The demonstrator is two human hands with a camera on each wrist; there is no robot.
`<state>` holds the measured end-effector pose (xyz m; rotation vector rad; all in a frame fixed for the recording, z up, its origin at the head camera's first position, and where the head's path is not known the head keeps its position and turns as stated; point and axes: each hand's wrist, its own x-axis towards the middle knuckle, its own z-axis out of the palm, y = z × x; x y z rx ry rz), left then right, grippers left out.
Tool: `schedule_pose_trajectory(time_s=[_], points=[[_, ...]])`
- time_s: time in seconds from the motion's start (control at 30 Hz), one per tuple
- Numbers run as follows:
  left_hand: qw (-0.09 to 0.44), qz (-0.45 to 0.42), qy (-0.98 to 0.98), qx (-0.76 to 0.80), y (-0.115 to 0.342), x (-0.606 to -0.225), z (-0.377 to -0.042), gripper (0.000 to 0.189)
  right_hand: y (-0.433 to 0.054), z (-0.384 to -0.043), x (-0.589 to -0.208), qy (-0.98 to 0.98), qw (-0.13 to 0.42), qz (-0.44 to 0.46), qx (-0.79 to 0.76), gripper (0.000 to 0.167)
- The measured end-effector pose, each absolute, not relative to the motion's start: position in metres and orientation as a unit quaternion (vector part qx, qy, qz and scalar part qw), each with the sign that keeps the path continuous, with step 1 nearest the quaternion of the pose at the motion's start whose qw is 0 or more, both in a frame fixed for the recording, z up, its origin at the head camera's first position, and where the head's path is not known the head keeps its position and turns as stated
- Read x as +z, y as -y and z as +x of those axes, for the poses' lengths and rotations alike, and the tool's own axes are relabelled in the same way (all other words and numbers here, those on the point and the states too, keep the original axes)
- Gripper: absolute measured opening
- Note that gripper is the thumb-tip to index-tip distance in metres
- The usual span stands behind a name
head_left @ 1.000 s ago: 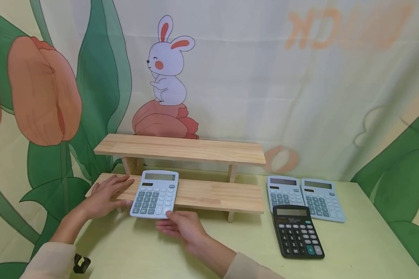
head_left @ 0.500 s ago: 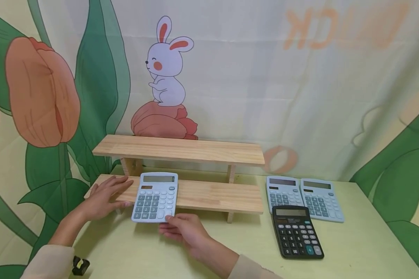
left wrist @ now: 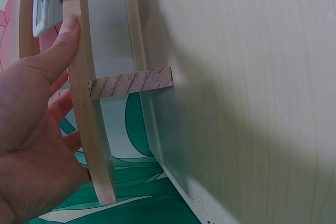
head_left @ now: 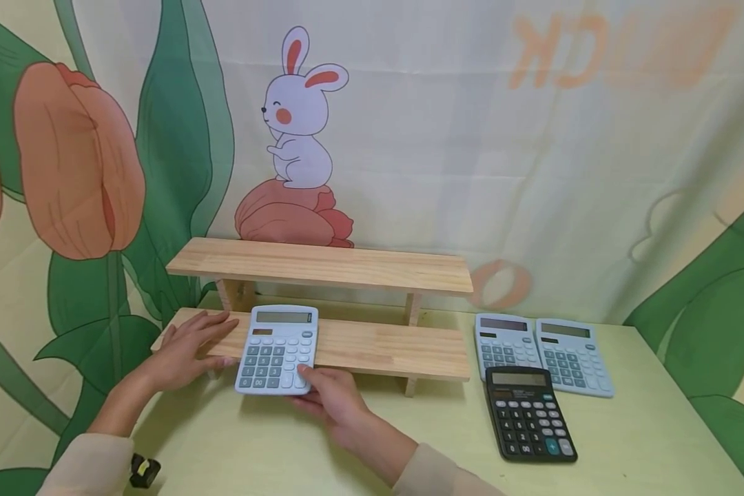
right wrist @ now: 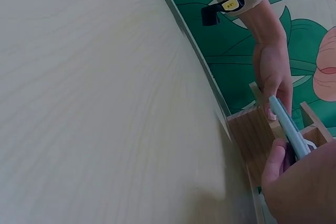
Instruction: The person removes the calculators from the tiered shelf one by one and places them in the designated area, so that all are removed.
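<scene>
A light blue calculator lies over the front of the lower wooden shelf, its bottom end jutting past the edge. My right hand pinches its lower right corner, thumb over the keys and fingers underneath. In the right wrist view the calculator shows edge-on and tilted. My left hand rests on the shelf's left end, fingers extended along the top. The left wrist view has that thumb against the board's front edge, just below the calculator's side.
The upper shelf runs behind, at the curtain. On the table to the right lie two more light blue calculators, with a black calculator overlapping their near side. A small black item is by the left sleeve.
The calculator has shifted slightly toward the front and right. My right thumb has moved further up over its keys. The left hand stays on the shelf.
</scene>
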<state>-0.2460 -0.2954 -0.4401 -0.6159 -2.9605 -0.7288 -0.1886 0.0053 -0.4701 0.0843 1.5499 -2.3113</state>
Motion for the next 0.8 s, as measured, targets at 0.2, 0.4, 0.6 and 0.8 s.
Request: schedule_pose_trajectory(time_s=[0.2, 0.4, 0.6, 0.8], points=[[0.018, -0.200, 0.951, -0.234, 0.294, -0.440, -0.247, 0.079, -0.004, -0.187, -0.471, -0.564, 0.158, 0.015, -0.811, 0.019], [0.020, -0.204, 0.952, -0.228, 0.297, -0.442, -0.246, 0.079, -0.008, -0.183, -0.467, -0.575, 0.163, -0.018, -0.802, 0.018], [0.018, -0.205, 0.952, -0.226, 0.299, -0.442, -0.247, 0.078, -0.034, -0.183, -0.457, -0.614, 0.174, -0.076, -0.766, 0.019], [0.022, -0.213, 0.949, -0.232, 0.297, -0.442, -0.246, 0.077, -0.085, -0.187, -0.443, -0.654, 0.177, -0.134, -0.723, 0.022]])
